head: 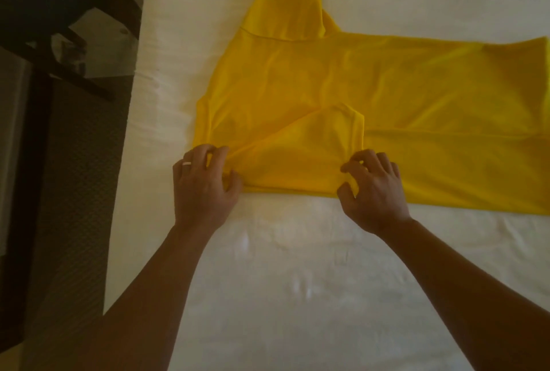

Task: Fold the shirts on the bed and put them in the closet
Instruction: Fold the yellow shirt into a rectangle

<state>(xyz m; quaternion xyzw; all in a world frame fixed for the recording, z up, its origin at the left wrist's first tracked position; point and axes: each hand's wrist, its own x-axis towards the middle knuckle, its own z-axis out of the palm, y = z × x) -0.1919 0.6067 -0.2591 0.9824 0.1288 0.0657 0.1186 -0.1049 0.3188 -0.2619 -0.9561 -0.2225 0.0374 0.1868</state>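
A yellow shirt [342, 82] lies spread flat on the white bed [297, 266], its body running off to the right edge of the view. One sleeve points away toward the top, the near sleeve is folded in over the body. My left hand [202, 189], with a ring on one finger, pinches the shirt's near left corner between thumb and curled fingers. My right hand [372, 189] pinches the near edge of the shirt at the base of the folded sleeve, fingers curled into the cloth.
The bed's left edge runs down the left part of the view. Beyond it lie a dark patterned carpet [74, 192] and a dark wooden chair or table frame [68, 43] at the upper left. White sheet stretches between me and the shirt.
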